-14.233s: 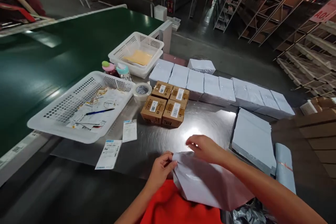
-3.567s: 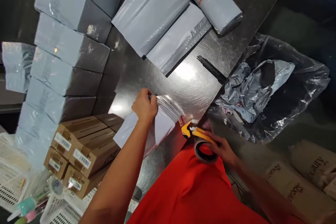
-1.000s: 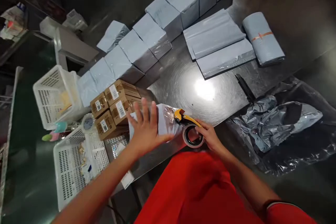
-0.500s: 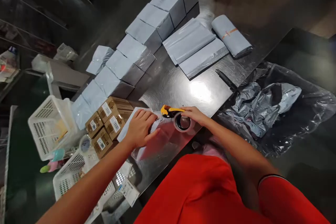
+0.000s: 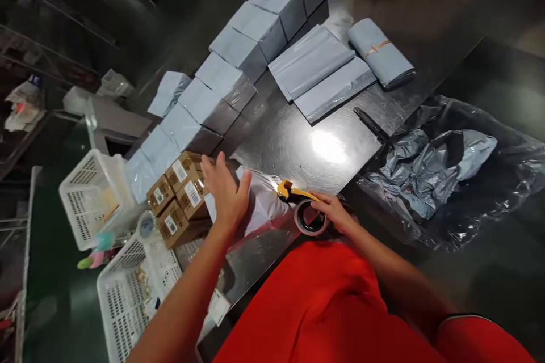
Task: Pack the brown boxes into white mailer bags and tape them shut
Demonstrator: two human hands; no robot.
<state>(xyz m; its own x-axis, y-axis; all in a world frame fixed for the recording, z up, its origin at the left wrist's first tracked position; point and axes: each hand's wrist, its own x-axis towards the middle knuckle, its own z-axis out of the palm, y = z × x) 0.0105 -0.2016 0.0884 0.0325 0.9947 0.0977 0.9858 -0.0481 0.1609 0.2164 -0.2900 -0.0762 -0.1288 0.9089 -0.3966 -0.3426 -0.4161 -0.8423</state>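
My right hand (image 5: 332, 211) grips a yellow and black tape dispenser (image 5: 293, 193) with a roll of clear tape (image 5: 310, 218) on it. The dispenser's head rests against the right end of a white wrapped parcel (image 5: 266, 204) on the metal table. Raised over the parcel's left end is my left hand (image 5: 225, 190), its fingers spread and nothing in it. Just beyond those fingers stand several brown cartons (image 5: 191, 195) with barcode labels, partly hidden by the hand.
A long row of white wrapped parcels (image 5: 238, 51) runs along the table's far side. Flat mailer bags (image 5: 313, 62), a banded roll of bags (image 5: 381, 51) and a black pen-like tool (image 5: 370, 123) lie to the right. White baskets (image 5: 123, 306) stand left; crumpled plastic (image 5: 426, 164) lies right.
My left hand has lifted off the parcel and opened its fingers towards the cartons. The right hand still holds the dispenser at the parcel's end. The whole view has shifted slightly.
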